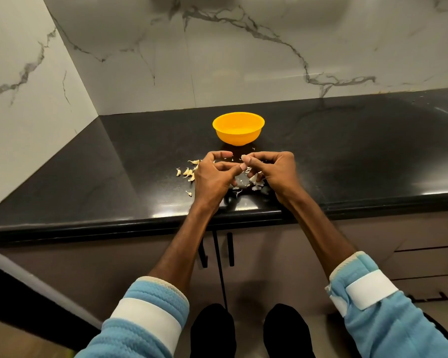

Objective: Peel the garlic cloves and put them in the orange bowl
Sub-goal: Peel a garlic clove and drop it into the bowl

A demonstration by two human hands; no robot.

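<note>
Head view: curled fingers of left hand (212, 175) and right hand (276, 171) pinch a small pale garlic clove (243, 157), long axis hidden, near the round orange plastic bowl (238, 136).

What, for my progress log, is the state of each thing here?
orange bowl: upright on counter, contents unclear.
left hand: fingers curled, grip hidden.
right hand: pinching a pale garlic bit.
garlic scraps: loose, scattered on counter.
cabinet doors: shut.
</note>
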